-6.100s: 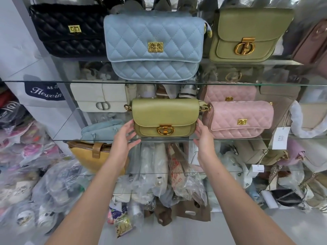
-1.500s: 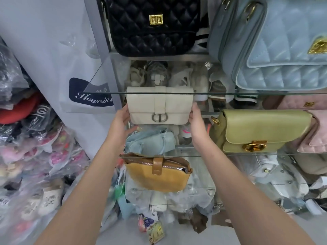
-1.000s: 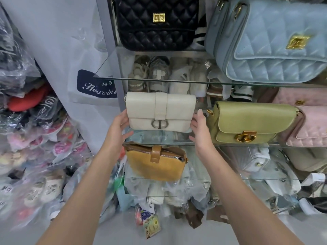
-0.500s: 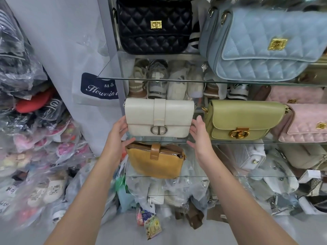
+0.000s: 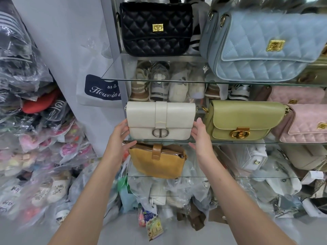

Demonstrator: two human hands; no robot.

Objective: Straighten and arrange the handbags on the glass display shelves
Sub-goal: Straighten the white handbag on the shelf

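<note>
Your left hand [image 5: 118, 137] and right hand [image 5: 200, 134] flank the white handbag [image 5: 160, 120] at frame centre, fingers spread open against its ends. It stands upright on the middle glass shelf [image 5: 247, 142], beside the olive handbag [image 5: 242, 119].

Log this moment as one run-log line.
step: straightening white handbag | shelf: middle glass shelf | left hand: at bag's left end | right hand: at bag's right end | neighbour: green handbag to its right

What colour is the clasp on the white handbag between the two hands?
Silver-grey metal clasp on the white handbag, seen in the head view.
</note>
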